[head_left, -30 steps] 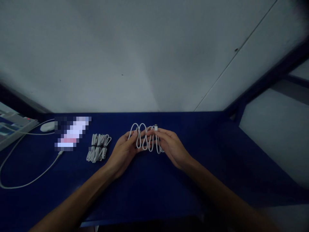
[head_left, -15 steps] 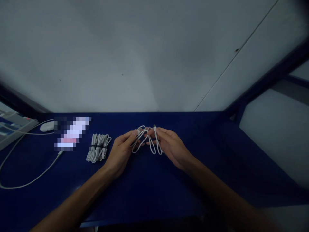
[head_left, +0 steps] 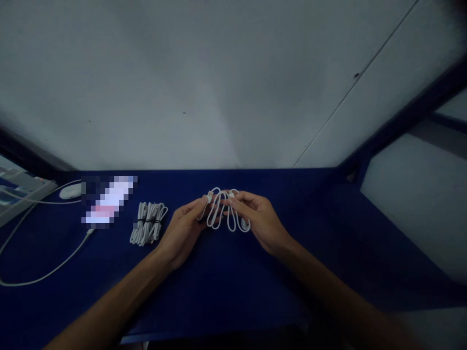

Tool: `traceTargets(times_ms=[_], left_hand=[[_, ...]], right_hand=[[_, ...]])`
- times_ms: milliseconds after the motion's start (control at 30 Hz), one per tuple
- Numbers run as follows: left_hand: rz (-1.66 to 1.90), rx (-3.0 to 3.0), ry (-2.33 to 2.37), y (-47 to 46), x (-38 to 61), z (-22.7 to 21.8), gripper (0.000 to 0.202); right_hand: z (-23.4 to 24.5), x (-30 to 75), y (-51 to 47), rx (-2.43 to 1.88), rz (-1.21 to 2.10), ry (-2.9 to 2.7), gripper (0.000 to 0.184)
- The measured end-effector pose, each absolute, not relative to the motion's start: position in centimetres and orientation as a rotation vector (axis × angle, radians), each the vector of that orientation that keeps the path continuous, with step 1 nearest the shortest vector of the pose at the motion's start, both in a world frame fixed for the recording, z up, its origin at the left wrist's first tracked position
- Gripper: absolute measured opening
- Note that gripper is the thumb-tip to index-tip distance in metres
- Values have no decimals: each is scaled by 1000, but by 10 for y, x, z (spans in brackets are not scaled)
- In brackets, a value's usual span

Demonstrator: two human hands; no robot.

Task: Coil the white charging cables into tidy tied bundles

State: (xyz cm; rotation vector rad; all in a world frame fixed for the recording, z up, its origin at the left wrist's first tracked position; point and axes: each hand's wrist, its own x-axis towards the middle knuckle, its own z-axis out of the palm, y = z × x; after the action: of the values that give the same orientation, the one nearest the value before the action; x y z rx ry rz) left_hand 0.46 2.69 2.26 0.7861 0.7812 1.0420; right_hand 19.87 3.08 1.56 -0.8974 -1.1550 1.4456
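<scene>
Over the smooth blue bench (head_left: 219,291), the person's left hand (head_left: 185,224) and right hand (head_left: 260,221) are pinching a thin white looped cable (head_left: 232,230) between them. Black-tied white cable bundles (head_left: 146,231) are lying left; a pale grey wall (head_left: 219,97) is standing far behind.

Left hand (head_left: 182,231) and right hand (head_left: 263,219) are bare, with slim, bare forearms (head_left: 115,295).

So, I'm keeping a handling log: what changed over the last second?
The loops of the white cable have gathered into fewer, overlapping ones. One plug now shows clearly at the left hand; the other plug has shifted slightly left in the right hand. Neither hand has let go. The tied cables stayed put.
</scene>
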Motion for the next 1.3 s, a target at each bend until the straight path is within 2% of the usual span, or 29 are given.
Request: traceTargets(times_ms=[567,1300], left_hand=[[954,710,674,25,6,16,38],[936,712,659,27,4,12,39]], right_hand=[[15,198,30,-975,1295,-1182,4],[16,197,28,-958,1276,-1206,7]])
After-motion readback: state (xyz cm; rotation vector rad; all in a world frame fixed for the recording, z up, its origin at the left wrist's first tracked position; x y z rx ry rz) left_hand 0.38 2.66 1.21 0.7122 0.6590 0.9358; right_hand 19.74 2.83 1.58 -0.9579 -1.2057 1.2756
